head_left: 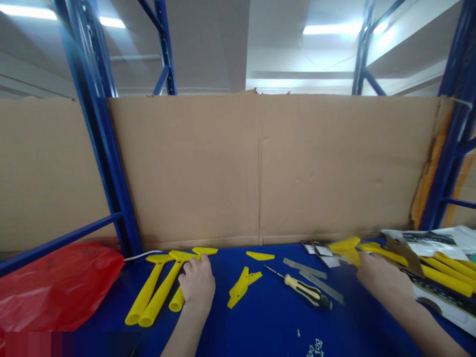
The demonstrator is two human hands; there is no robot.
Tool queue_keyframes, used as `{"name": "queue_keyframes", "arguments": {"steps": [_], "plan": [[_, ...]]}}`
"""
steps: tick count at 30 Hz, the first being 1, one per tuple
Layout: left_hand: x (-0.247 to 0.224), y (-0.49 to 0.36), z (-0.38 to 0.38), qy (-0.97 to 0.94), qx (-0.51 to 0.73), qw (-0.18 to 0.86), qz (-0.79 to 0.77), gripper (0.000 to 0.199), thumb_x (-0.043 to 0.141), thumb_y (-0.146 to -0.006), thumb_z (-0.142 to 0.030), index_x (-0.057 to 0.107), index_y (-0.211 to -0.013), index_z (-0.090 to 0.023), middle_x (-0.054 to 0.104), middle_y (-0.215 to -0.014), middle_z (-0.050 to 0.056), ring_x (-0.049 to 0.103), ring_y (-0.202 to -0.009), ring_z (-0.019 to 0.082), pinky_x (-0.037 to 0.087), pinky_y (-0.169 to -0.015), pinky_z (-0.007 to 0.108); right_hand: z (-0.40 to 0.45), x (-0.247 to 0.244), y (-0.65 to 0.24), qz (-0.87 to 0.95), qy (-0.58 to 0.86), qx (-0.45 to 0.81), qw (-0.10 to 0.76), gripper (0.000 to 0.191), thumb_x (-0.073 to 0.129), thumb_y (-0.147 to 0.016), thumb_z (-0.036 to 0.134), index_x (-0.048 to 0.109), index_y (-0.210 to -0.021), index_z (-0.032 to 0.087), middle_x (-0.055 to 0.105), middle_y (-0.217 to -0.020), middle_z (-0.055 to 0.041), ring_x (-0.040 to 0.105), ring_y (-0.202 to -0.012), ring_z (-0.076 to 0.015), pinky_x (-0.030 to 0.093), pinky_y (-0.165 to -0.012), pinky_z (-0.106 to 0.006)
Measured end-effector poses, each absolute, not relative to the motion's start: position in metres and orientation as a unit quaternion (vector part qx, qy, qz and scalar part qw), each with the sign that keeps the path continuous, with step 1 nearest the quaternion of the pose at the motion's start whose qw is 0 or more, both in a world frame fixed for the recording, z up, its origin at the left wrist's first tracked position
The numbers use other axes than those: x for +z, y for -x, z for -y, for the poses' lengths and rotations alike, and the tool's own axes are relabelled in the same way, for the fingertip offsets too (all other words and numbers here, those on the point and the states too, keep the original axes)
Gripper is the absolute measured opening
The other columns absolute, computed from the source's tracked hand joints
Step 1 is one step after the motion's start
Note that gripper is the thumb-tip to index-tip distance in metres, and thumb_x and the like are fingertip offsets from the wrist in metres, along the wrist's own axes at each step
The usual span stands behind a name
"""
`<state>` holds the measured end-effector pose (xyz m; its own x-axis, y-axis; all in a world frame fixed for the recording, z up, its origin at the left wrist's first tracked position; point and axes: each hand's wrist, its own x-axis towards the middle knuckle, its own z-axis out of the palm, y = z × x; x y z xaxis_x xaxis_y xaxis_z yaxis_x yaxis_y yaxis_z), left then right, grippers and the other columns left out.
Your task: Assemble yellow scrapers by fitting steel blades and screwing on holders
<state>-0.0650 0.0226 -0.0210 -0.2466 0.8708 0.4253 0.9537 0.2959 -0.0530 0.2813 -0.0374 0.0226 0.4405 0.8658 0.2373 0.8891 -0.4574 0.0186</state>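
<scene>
My left hand (198,281) is closed over a yellow scraper handle (177,300) lying on the blue tabletop, its fingers near the flared head. Two more yellow scraper handles (163,292) lie side by side to its left. On the right, my right hand (383,277), slightly blurred, has its fingers closed at the narrow part of another yellow scraper handle (345,249), whose wide head points left. Between my hands are loose yellow cover plates (240,288), a single yellow plate (260,256), two metal blades (322,286) and a screwdriver (307,291).
Small screws (316,347) lie at the front edge of view. An open box (446,297) with several yellow handles stands at right, beside plastic packaging (435,243). A red bag (55,287) fills the left. Cardboard (260,168) and blue rack posts (107,148) close off the back.
</scene>
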Motion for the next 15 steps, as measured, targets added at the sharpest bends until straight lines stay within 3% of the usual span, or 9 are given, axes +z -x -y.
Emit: {"name": "queue_keyframes", "arguments": {"steps": [7, 10, 15], "plan": [[-0.013, 0.063, -0.021, 0.601, -0.097, 0.181, 0.772, 0.039, 0.037, -0.080, 0.000, 0.056, -0.113, -0.008, 0.062, -0.100, 0.018, 0.060, -0.096, 0.029, 0.050, -0.070, 0.034, 0.036, 0.019, -0.285, 0.517, 0.837, -0.168, 0.061, 0.031, 0.045, -0.085, 0.016, 0.067, -0.105, 0.010, 0.068, -0.108, -0.0214, 0.060, -0.106, -0.0385, 0.048, -0.080, -0.049], [-0.010, 0.059, -0.021, 0.615, -0.117, 0.190, 0.756, 0.038, 0.042, -0.079, -0.002, 0.054, -0.114, -0.010, 0.061, -0.098, 0.016, 0.060, -0.095, 0.027, 0.051, -0.070, 0.032, 0.031, 0.014, -0.281, 0.558, 0.803, -0.179, 0.104, 0.034, 0.042, -0.087, 0.023, 0.066, -0.109, 0.012, 0.069, -0.105, -0.0196, 0.062, -0.101, -0.0371, 0.049, -0.078, -0.049], [-0.006, 0.051, -0.020, 0.638, -0.167, 0.215, 0.720, 0.043, 0.041, -0.077, 0.001, 0.053, -0.116, -0.012, 0.060, -0.095, 0.013, 0.059, -0.091, 0.025, 0.050, -0.068, 0.030, 0.024, 0.005, -0.271, 0.633, 0.743, -0.130, 0.172, 0.033, 0.043, -0.085, 0.020, 0.068, -0.104, 0.012, 0.072, -0.099, -0.0186, 0.064, -0.098, -0.0364, 0.051, -0.078, -0.048]]}}
